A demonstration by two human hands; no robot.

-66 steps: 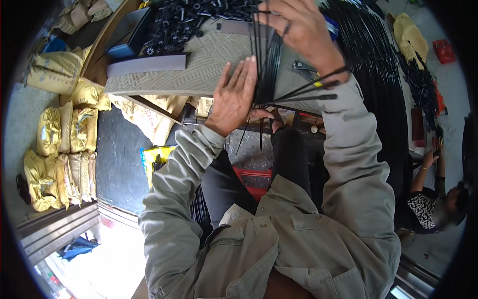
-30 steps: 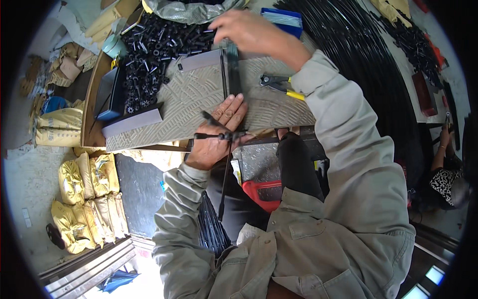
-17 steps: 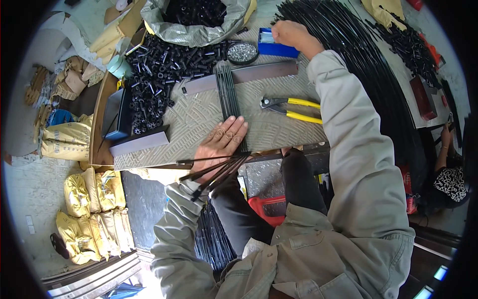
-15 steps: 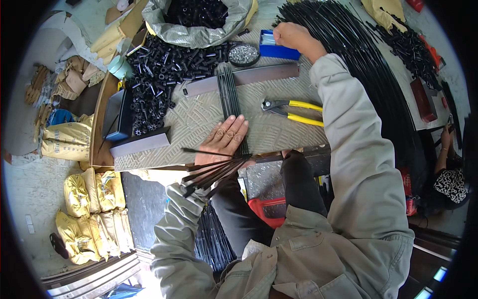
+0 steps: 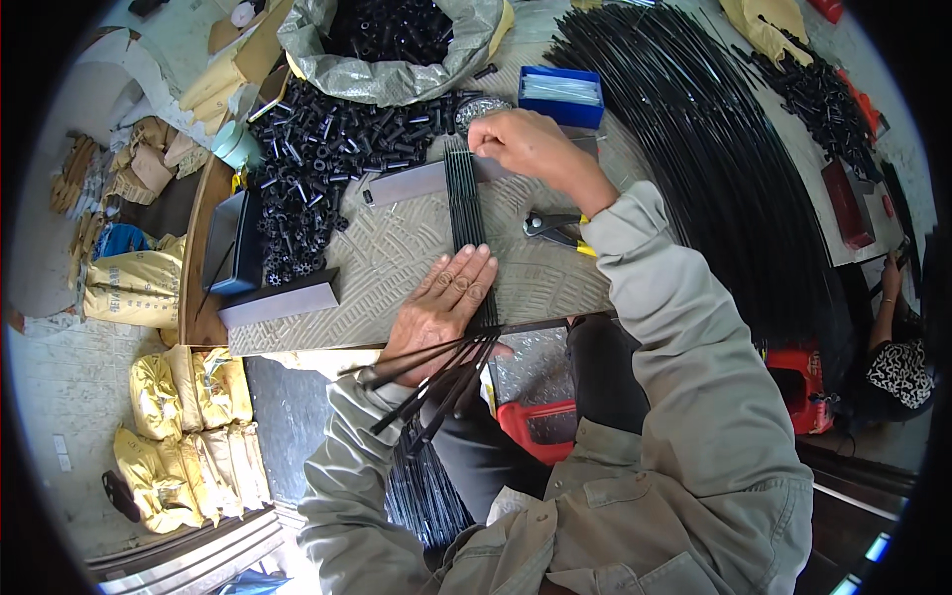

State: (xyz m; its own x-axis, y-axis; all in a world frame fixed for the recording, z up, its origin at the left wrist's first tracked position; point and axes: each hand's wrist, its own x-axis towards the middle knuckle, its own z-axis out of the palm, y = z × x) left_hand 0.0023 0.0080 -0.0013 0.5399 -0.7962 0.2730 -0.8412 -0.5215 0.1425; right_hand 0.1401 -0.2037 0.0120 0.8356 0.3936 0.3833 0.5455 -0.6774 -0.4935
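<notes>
My left hand (image 5: 446, 302) lies flat across a row of thin black rods (image 5: 463, 203), fingers stretched out, near the table's front edge. The rods' near ends fan out over my wrist. Their far ends rest across a grey metal bar (image 5: 412, 181). Just beside those far ends, my right hand (image 5: 531, 149) is closed with fingertips pinched together; what they hold, if anything, is too small to make out. Behind it stands a round dish of small shiny metal pieces (image 5: 482, 107), partly hidden. Pincers with yellow handles (image 5: 545, 226) lie to the right, partly under my right sleeve.
A blue box of pale thin strips (image 5: 560, 91) stands at the back. Black plastic fittings (image 5: 317, 149) are heaped at left, below an open sack (image 5: 397, 84). Long black rods (image 5: 684, 109) cover the right side. A second metal bar (image 5: 283, 299) lies front left. Another person's arm (image 5: 890, 283) shows far right.
My right hand has moved from the blue box leftward and nearer, to the far ends of the rods. My left hand stays flat on them.
</notes>
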